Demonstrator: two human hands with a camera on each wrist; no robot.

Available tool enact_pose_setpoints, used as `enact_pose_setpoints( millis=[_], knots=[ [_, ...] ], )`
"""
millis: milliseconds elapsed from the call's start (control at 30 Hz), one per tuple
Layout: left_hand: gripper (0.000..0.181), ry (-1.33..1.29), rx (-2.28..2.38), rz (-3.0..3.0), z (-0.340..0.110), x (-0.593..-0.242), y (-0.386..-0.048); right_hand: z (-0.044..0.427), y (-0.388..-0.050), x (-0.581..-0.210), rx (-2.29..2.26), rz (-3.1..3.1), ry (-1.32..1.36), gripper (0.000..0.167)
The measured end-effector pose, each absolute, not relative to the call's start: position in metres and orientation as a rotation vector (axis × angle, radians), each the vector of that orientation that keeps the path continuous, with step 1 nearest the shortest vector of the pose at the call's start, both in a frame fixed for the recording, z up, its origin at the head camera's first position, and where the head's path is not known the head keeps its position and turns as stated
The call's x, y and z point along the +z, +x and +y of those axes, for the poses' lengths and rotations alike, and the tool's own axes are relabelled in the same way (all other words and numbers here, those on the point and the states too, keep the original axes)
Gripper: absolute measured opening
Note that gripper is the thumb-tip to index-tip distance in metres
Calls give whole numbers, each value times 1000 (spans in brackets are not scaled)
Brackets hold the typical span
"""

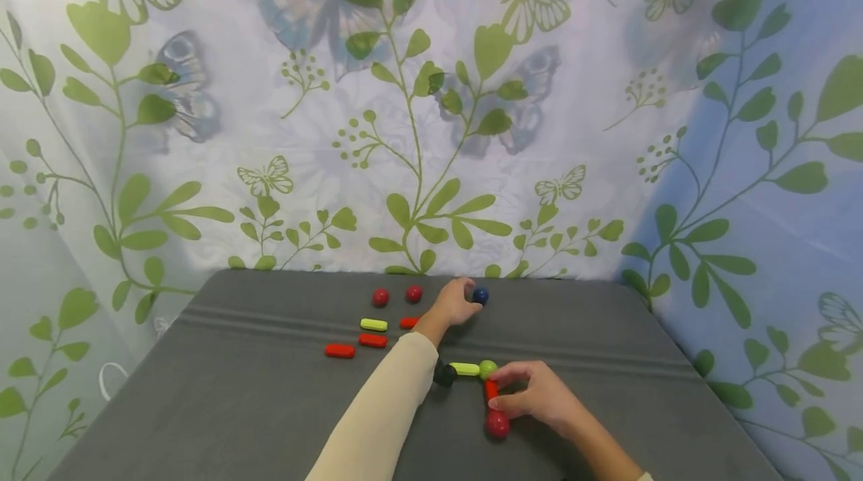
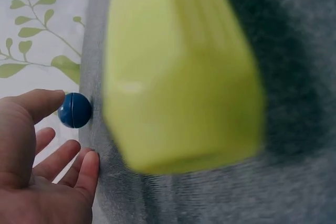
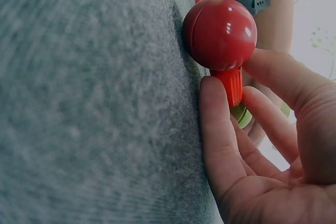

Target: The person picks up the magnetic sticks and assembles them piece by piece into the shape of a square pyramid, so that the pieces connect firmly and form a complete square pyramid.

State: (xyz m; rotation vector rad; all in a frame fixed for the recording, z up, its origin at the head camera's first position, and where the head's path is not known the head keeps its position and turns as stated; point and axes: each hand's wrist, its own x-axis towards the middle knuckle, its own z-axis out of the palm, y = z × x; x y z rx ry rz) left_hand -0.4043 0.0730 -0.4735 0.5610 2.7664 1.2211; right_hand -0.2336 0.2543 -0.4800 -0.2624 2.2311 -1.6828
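Note:
In the head view, my left hand (image 1: 455, 305) reaches to the far side of the table, beside a blue ball (image 1: 480, 296). Its fingers are loosely spread. The left wrist view shows the thumb tip at the ball (image 2: 75, 110); whether they touch I cannot tell. My right hand (image 1: 539, 395) pinches a red rod (image 1: 491, 389) whose near end meets a red ball (image 1: 497, 425). At the rod's far end sits a green ball (image 1: 488, 369), joined to a yellow-green rod (image 1: 465, 369) leading left. A black object (image 1: 445, 374) at that rod's left end is partly hidden by the left sleeve.
Two red balls (image 1: 380, 297) lie at the back of the grey table (image 1: 222, 391). Nearer are a loose yellow rod (image 1: 374, 324) and several red rods (image 1: 340, 351), one partly behind the left arm. A leaf-patterned curtain (image 1: 431, 129) hangs behind the table.

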Motion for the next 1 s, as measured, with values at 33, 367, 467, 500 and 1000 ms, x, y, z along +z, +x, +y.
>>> enact_pose_setpoints(
  millis=[33, 367, 467, 500, 1000],
  knots=[
    [50, 560, 1224, 2759, 73, -474, -405, 254, -233, -480, -1678, 2237, -259, 47],
    [58, 619, 1232, 2694, 76, -475, -413, 254, -233, -481, -1679, 2242, -233, 47],
    [56, 601, 1215, 2699, 79, -475, -413, 254, -233, -482, -1688, 2232, -235, 47],
    [55, 600, 1215, 2700, 81, -475, -414, 254, -233, -482, -1692, 2228, -235, 47],
    [28, 581, 1233, 2684, 82, -475, -409, 254, -232, -483, -1711, 2228, -249, 46]
  ],
)
